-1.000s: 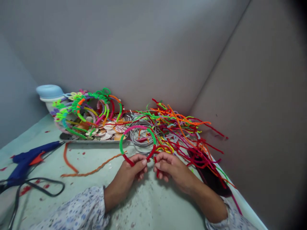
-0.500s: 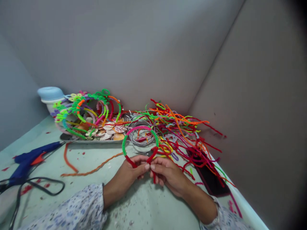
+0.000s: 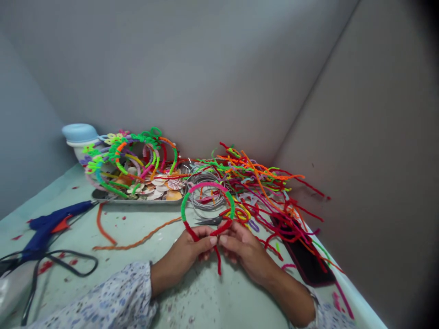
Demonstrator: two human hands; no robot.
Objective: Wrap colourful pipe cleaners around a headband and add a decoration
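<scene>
I hold an upright hoop (image 3: pixel 206 186) wrapped in pink, green and red fuzzy wire over the table. My left hand (image 3: pixel 192 249) pinches the hoop's red lower left end. My right hand (image 3: pixel 240 249) pinches the red wire at the hoop's lower right, fingertips touching the left hand's. A loose red wire tail (image 3: pixel 218 262) hangs down between the two hands. Small black scissors (image 3: pixel 210 221) lie on the table just behind my fingers.
A metal tray (image 3: pixel 137 199) holds finished colourful hoops (image 3: pixel 133 155) and round paper pieces. A heap of loose fuzzy wires (image 3: pixel 264 183) and bare grey rings (image 3: pixel 202 201) lies behind. At left are a blue glue gun (image 3: pixel 51 224), its black cord, an orange wire (image 3: pixel 137 237); a dark phone (image 3: pixel 305 260) lies right.
My hands came together until the fingertips met. The red wire end now hangs down between them, and the hoop's open ends have closed up.
</scene>
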